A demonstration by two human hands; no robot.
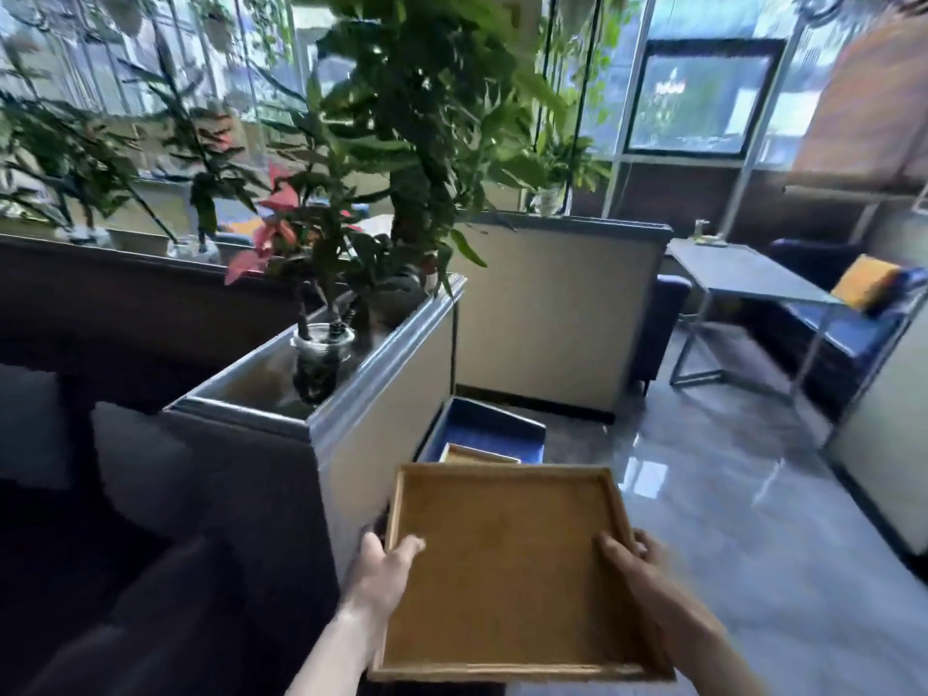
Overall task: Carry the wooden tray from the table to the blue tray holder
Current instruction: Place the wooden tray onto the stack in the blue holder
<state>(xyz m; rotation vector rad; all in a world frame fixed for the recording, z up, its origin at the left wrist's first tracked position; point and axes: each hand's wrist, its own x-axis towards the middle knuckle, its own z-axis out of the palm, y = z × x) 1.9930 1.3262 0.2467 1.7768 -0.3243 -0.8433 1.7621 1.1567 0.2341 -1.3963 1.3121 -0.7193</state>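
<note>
I hold a square wooden tray [507,570] level in front of me, low in the view. My left hand [386,557] grips its left rim with the thumb inside. My right hand [632,552] grips the right rim the same way. Just beyond the tray's far edge, on the floor against a planter partition, stands the blue tray holder [489,427]. Another wooden tray [474,454] lies inside it, partly hidden by the tray I carry.
A planter partition [351,394] with a potted plant in a clear cup [321,354] stands to the left of the holder. A dark sofa fills the left. A grey table [743,273] and blue seats stand at the right. Glossy floor lies ahead on the right.
</note>
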